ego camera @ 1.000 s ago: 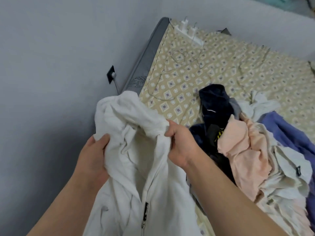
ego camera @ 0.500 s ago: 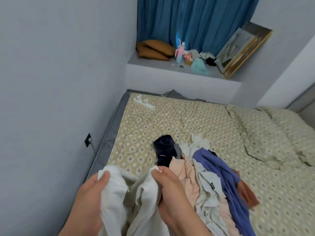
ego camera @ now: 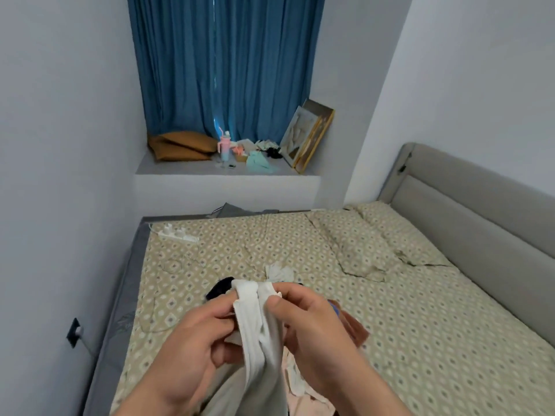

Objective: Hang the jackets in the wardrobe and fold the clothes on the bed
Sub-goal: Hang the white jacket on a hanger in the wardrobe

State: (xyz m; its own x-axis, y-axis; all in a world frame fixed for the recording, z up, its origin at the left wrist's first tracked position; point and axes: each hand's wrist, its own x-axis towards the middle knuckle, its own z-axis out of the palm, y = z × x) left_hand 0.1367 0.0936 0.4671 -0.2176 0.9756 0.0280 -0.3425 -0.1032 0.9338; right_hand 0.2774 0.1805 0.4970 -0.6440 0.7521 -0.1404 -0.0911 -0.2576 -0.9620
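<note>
Left grip and right grip each pinch a gathered edge of the white jacket, held above the near end of the bed. The pile lies beneath it, on the bed. Step in hand, by judgement: readying the jacket for hanging. Next move calls for a hanger and the wardrobe, neither in view.

No text, label, brand, number or sign can be read. The white jacket shows only plain fabric on the part in view. The framed picture leaning at the right end of the window ledge is too small and blurred to make out any lettering. So is the pink tumbler standing near the ledge's middle.
</note>
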